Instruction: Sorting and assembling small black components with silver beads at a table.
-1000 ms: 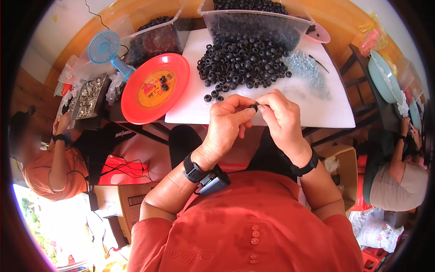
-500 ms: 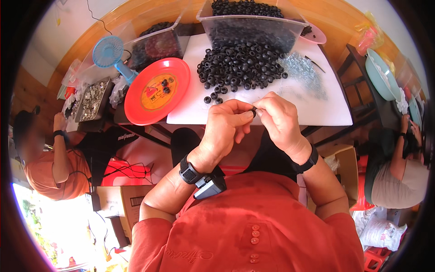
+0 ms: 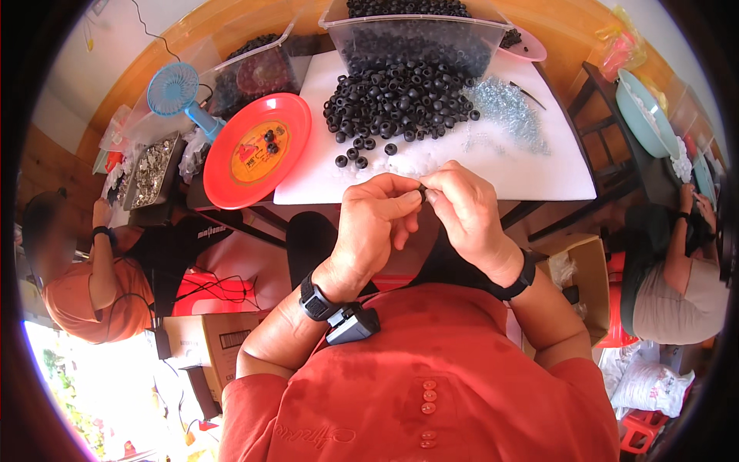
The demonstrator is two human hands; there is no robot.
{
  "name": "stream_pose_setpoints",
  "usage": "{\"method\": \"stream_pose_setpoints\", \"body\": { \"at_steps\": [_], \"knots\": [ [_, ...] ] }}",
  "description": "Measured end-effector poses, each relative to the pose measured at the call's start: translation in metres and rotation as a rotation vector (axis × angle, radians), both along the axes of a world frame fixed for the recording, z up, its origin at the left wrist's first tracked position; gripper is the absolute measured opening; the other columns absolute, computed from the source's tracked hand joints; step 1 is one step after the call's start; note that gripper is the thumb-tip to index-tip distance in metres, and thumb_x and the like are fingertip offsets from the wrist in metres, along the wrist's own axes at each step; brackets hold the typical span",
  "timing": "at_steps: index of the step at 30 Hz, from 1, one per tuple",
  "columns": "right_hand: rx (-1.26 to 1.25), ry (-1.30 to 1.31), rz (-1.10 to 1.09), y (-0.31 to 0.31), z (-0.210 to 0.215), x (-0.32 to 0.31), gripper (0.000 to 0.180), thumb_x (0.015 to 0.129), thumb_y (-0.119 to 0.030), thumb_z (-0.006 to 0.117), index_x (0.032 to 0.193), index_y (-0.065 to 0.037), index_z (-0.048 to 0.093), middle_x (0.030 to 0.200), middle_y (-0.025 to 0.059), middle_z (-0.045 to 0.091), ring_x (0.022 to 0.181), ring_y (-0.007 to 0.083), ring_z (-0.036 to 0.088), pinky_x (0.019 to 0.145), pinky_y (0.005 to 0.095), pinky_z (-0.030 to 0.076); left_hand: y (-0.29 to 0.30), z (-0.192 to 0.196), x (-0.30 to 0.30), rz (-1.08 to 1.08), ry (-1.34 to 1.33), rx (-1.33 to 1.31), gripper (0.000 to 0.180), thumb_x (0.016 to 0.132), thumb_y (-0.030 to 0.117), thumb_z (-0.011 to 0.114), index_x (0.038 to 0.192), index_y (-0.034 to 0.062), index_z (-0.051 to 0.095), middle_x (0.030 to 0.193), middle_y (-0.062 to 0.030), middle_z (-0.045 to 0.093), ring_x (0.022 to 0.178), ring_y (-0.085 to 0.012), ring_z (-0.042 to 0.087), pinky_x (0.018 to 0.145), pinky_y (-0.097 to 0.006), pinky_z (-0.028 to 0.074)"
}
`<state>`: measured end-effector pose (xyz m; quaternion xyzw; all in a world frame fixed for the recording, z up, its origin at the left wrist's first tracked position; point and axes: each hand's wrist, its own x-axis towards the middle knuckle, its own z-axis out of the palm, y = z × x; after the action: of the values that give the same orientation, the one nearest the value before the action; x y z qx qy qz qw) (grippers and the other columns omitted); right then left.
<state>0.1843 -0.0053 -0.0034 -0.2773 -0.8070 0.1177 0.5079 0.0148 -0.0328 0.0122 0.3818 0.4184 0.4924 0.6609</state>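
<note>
Left hand point(image 3: 373, 219) and right hand point(image 3: 468, 212) are held together at the fingertips, each pinched by thumb and forefinger on one small dark piece point(image 3: 423, 189), which is held between them at the near edge of the flat white board point(image 3: 554, 179). With so small a grip, the piece is best steadied by the left pinch while light, short movements are made by the right fingertips alone.

Only a dark sliver of it is exposed; its full shape is hidden by the fingers. Just beyond the hands, a few loose, round, black beads point(image 3: 352, 156) are scattered. Ahead to the left, more are held on a round red plate point(image 3: 219, 181). Farther ahead, a heap of black, wide-holed beads point(image 3: 392, 100) is piled before a clear plastic bin point(image 3: 339, 38); to its right, tiny translucent bluish pieces point(image 3: 508, 112) are spread.
</note>
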Motion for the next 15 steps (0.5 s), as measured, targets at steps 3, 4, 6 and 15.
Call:
{"method": "stream_pose_setpoints", "body": {
  "at_steps": [3,4,6,15],
  "knots": [
    [-0.145,-0.001,0.082,-0.008,0.01,0.001,0.021,0.075,0.003,0.064,0.093,-0.003,0.058,0.077,0.0106,0.055,0.066,0.0299,0.057,0.059,0.04,0.044,-0.002,0.002,0.002,0.048,-0.049,0.019,0.01,0.092,0.001,0.062,0.098,-0.0068,0.063,0.079,-0.0083,0.065,0.059,-0.0114,0.059,0.045,-0.021,0.045],
    [-0.146,-0.002,0.083,-0.009,0.009,0.0,0.021,0.075,0.003,0.064,0.093,-0.003,0.058,0.077,0.0106,0.055,0.066,0.0299,0.057,0.059,0.04,0.044,-0.001,-0.001,0.002,0.042,-0.075,0.029,0.01,0.092,0.001,0.061,0.098,-0.007,0.063,0.082,-0.0098,0.066,0.061,-0.0126,0.06,0.048,-0.022,0.048],
    [-0.017,-0.055,-0.068,-0.011,0.003,-0.007,0.026,0.072,0.0,0.068,0.095,-0.004,0.058,0.077,0.0089,0.055,0.066,0.0293,0.057,0.058,0.0403,0.044,-0.002,-0.003,0.003,0.032,-0.101,0.034,0.011,0.092,0.001,0.061,0.099,-0.0071,0.063,0.085,-0.0114,0.068,0.063,-0.0138,0.062,0.051,-0.023,0.05],
    [0.155,-0.087,-0.219,-0.011,-0.006,-0.006,0.028,0.07,-0.001,0.072,0.093,-0.004,0.057,0.073,0.0075,0.053,0.06,0.0254,0.053,0.054,0.0372,0.042,-0.01,0.002,0.005,-0.018,0.024,-0.008,0.014,0.094,0.007,0.061,0.098,-0.0069,0.064,0.083,-0.0115,0.07,0.059,-0.0128,0.062,0.051,-0.022,0.05]
  ]
}}
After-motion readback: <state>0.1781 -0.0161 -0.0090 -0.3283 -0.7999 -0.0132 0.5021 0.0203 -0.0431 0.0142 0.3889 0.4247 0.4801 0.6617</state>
